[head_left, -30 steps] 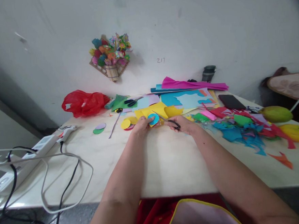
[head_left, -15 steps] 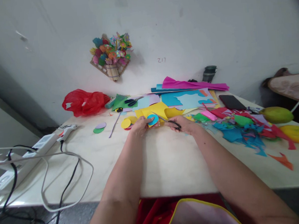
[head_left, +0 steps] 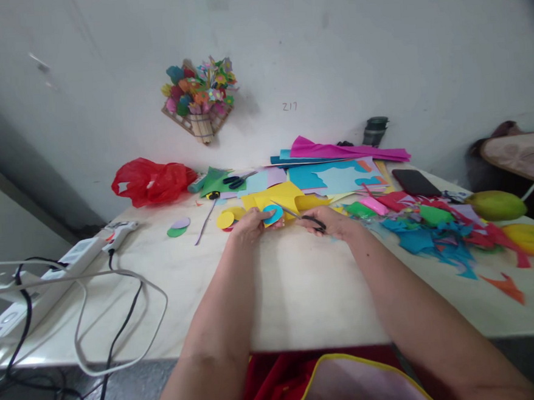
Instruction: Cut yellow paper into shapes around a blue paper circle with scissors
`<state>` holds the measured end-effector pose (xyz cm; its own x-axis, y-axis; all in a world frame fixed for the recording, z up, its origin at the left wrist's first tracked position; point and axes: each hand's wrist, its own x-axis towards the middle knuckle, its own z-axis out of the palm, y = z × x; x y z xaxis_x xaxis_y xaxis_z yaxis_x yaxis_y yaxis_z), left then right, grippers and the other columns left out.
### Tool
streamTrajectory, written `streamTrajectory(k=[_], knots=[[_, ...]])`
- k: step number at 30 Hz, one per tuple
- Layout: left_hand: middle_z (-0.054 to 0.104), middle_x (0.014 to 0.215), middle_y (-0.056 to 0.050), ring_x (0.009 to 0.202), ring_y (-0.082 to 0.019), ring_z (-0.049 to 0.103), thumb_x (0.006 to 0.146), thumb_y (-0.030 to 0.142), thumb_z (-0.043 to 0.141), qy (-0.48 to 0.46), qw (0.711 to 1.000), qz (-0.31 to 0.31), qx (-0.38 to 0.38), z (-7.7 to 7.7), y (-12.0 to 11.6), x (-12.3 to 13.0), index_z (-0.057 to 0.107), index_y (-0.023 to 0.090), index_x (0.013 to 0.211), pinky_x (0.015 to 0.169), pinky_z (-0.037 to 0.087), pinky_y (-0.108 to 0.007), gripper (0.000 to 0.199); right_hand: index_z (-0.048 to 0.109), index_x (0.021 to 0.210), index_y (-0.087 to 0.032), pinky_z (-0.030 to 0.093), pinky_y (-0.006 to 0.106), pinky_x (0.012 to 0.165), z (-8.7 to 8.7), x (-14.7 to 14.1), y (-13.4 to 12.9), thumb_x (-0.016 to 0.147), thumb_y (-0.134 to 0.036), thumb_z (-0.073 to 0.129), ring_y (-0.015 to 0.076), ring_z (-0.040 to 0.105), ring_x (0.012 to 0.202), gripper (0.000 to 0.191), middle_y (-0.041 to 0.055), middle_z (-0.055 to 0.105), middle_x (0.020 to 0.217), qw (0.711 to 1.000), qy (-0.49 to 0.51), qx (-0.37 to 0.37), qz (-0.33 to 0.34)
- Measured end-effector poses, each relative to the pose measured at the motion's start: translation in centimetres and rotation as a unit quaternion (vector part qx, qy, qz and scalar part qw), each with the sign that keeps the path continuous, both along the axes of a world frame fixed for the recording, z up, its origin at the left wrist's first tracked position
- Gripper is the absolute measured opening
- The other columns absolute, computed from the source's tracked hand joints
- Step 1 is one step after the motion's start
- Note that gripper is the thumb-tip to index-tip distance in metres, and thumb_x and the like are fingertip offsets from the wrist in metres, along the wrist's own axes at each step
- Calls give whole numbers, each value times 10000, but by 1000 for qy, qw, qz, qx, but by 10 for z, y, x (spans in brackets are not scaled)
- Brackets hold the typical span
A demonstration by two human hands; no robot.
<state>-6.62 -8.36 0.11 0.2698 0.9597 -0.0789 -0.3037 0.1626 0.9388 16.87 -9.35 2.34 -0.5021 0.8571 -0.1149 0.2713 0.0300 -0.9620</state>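
So, mid-frame, the left hand's fingers are pinching a blue paper circle against yellow paper, thumb lying on the blue. Just to the right, the right hand is gripping black-handled scissors, fingers curled round the handles and blades pointing at the circle. Yellow circles are sitting just left of the left hand, and a lilac circle is overlapping a green circle further left. Colored scraps are piling up at right, near two yellow-green fruits and a dark phone. A red plastic bag is slumping left of center, and paper flowers are hanging upper left.
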Motion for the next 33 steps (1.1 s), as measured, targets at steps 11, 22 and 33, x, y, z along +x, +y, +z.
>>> streamTrajectory(k=[11, 22, 33], knots=[[691, 588, -82, 534, -190, 703, 772, 76, 809, -1, 999, 12, -29, 4, -4, 4, 690, 79, 701, 571, 605, -262, 139, 541, 587, -182, 251, 210, 393, 4, -2, -4, 735, -370, 804, 61, 401, 392, 356, -24, 523, 479, 1000, -11, -15, -14], [722, 625, -111, 570, -210, 718, 784, 69, 771, 11, 1000, -12, -25, -3, 2, 1, 723, 72, 760, 578, 587, -271, 53, 532, 553, -182, 240, 210, 398, -1, 1, 1, 708, -409, 826, 56, 390, 385, 402, -28, 518, 467, 999, -29, 21, -6], [728, 630, -118, 575, -188, 700, 790, 91, 750, 22, 999, -50, 1, -1, 0, -6, 722, 87, 696, 596, 571, -253, 98, 587, 608, -179, 256, 199, 386, 4, 0, -2, 723, -372, 778, 62, 386, 385, 295, -41, 500, 463, 999, -32, 15, 2]])
